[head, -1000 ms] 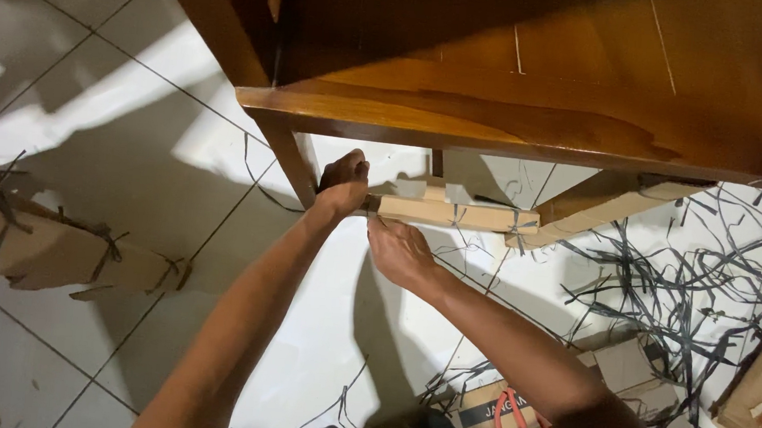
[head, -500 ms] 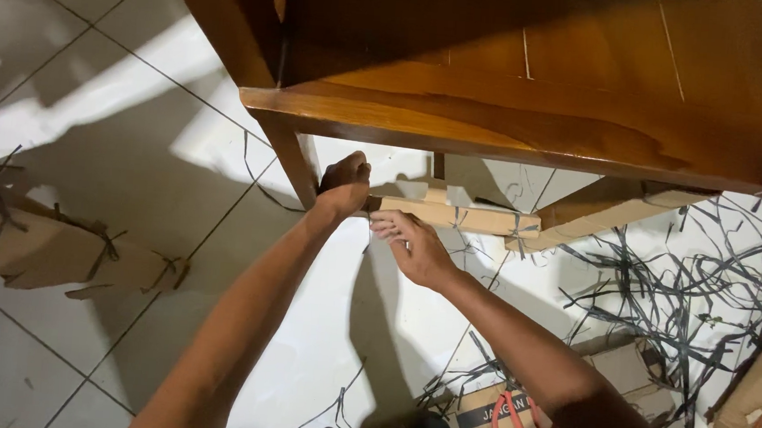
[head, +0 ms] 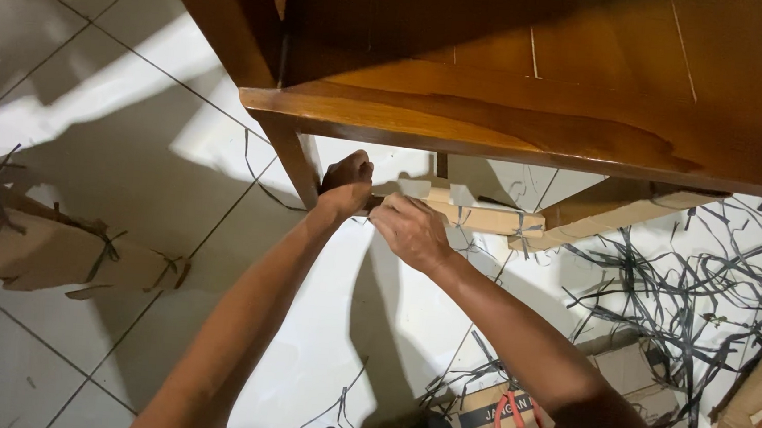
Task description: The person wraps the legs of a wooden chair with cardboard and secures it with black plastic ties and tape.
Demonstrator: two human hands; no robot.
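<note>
Under the front edge of the brown wooden surface (head: 529,135), the left hand (head: 347,185) is clenched around the end of a cardboard-wrapped bar (head: 479,216), right beside the table leg (head: 300,159). The right hand (head: 411,229) grips the same bar from below. Black straps (head: 662,287) lie scattered on the tiled floor (head: 96,69).

Black straps (head: 661,296) litter floor; red scissors (head: 518,425) on carton (head: 475,408).
</note>
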